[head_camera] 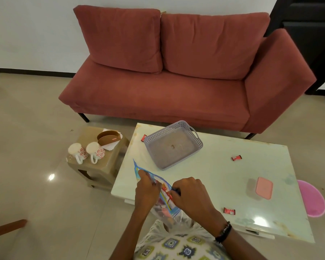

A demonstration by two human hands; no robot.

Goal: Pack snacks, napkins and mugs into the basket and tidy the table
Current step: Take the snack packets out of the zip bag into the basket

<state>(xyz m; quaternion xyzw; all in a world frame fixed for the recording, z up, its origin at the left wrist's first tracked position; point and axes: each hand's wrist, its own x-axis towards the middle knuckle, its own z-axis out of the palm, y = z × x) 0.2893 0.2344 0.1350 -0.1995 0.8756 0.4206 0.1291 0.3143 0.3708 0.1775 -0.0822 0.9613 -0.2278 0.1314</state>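
Note:
A clear zip bag (164,205) with a blue seal strip hangs at the near edge of the white table (223,177), with red snack packets inside. My left hand (147,188) pinches the bag's top edge on the left. My right hand (190,194) pinches the same edge on the right. Further back on the table, a grey perforated basket (194,147) holds only a few crumbs. Three red snack packets lie loose: one left of the basket (143,137), one at mid-right (236,158), one near the front edge (229,211).
Two white mugs with red flowers (77,152) (95,152) lie on a beige stool (109,162) left of the table, beside a brown napkin holder (109,138) with white napkins. A pink case (264,188) lies on the table's right. A red sofa (176,87) stands behind.

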